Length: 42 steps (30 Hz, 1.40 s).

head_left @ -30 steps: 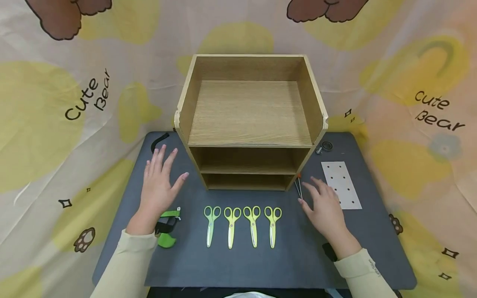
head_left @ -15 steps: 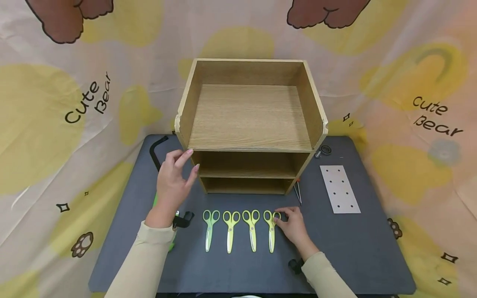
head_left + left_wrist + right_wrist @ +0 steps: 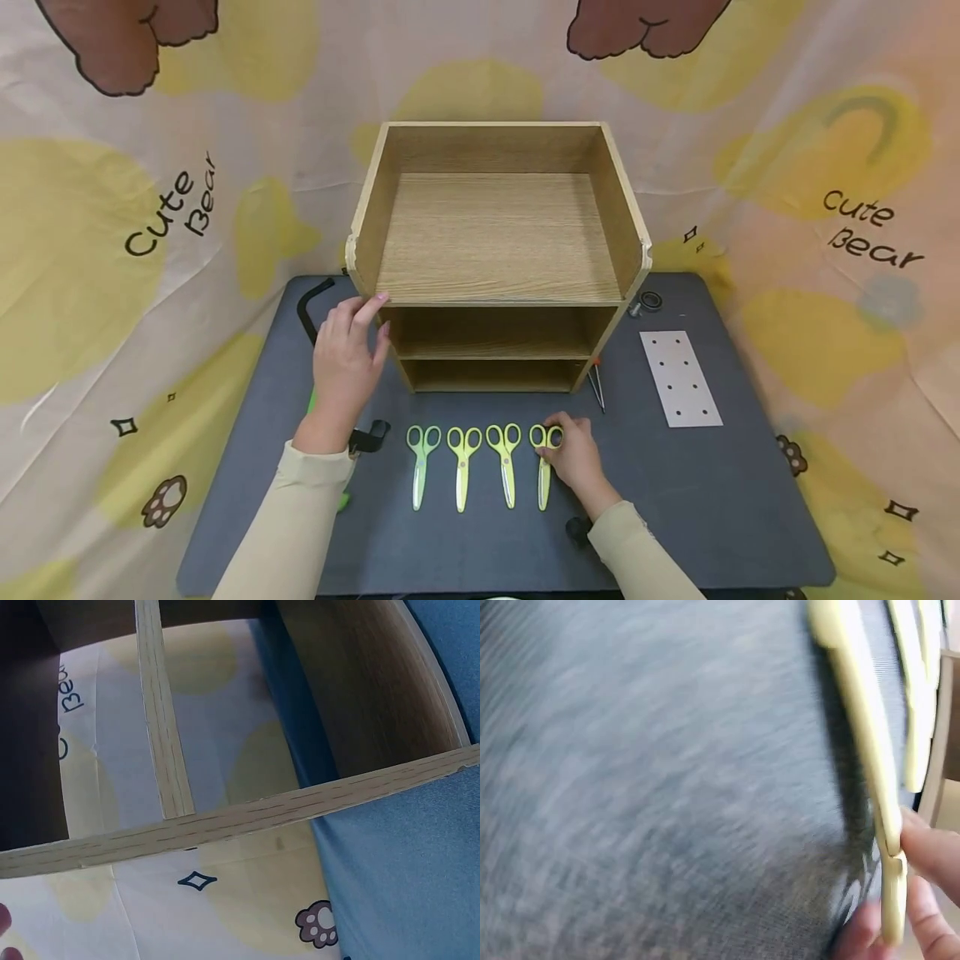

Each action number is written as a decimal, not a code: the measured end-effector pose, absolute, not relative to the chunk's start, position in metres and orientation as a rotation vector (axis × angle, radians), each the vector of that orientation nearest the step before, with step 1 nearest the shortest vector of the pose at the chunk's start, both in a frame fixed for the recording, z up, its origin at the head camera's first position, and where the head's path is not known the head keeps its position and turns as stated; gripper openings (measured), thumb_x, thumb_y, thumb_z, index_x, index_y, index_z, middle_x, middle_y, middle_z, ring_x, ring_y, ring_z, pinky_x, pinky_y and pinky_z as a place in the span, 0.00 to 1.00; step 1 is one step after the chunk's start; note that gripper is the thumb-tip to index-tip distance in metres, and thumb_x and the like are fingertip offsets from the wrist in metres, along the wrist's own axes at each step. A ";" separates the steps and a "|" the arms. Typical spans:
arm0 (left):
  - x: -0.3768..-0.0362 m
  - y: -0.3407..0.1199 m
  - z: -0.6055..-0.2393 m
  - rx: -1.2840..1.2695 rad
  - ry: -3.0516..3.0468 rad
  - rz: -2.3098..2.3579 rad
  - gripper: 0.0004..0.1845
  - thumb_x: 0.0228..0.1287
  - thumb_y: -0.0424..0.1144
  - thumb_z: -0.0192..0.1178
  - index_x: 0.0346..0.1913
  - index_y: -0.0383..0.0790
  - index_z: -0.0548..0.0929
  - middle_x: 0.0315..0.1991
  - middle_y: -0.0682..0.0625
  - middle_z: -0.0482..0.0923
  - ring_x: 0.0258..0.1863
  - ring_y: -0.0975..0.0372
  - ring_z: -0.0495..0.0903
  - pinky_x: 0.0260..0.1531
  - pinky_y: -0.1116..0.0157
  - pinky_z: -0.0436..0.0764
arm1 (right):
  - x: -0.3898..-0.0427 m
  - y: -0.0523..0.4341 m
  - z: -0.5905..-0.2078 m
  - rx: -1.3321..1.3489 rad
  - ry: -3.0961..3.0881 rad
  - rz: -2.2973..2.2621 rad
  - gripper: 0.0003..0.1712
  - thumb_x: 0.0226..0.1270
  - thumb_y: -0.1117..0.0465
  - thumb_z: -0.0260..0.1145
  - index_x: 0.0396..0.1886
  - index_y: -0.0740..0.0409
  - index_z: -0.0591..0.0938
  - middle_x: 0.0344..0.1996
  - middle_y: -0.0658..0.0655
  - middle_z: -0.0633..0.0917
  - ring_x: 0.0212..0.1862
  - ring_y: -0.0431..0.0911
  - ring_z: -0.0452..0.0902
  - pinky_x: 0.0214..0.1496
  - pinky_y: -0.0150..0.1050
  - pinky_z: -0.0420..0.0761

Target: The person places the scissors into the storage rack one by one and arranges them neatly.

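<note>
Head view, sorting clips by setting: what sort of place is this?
Likely a staged tabletop set, not a home or workshop: a cartoon "Cute Bear" cloth backdrop hangs behind a dark grey table with a small three-tier wooden shelf and a neat row of four yellow-green scissors.

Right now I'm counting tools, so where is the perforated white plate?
In the head view the perforated white plate lies flat on the dark mat's right side, right of the wooden shelf unit, beyond the right hand.
</note>
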State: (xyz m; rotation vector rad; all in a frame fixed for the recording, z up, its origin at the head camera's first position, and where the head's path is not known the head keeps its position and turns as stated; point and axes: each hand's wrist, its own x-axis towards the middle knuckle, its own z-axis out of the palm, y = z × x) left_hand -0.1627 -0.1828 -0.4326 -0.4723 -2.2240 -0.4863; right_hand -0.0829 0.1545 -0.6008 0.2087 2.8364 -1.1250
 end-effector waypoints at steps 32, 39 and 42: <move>-0.162 -0.185 -0.429 -0.538 -2.261 -0.504 0.35 0.70 0.24 0.63 0.72 0.56 0.66 0.49 0.32 0.73 0.37 0.39 0.76 0.31 0.47 0.73 | -0.051 0.194 -0.384 -0.494 3.264 -1.434 0.28 0.41 0.78 0.84 0.45 0.57 0.88 0.36 0.47 0.89 0.35 0.41 0.83 0.40 0.23 0.77; -0.162 -0.185 -0.430 -0.541 -2.245 -0.511 0.35 0.69 0.23 0.63 0.71 0.56 0.67 0.48 0.32 0.73 0.36 0.40 0.76 0.31 0.47 0.73 | -0.048 0.191 -0.340 -1.160 3.420 -1.352 0.12 0.76 0.55 0.67 0.40 0.58 0.91 0.39 0.56 0.87 0.38 0.48 0.84 0.47 0.24 0.77; -0.161 -0.184 -0.430 -0.537 -2.242 -0.523 0.36 0.69 0.23 0.63 0.71 0.56 0.67 0.48 0.32 0.73 0.36 0.40 0.76 0.32 0.47 0.73 | -0.052 0.183 -0.324 -1.367 3.551 -1.380 0.18 0.79 0.53 0.64 0.33 0.60 0.89 0.36 0.59 0.88 0.37 0.54 0.85 0.51 0.28 0.79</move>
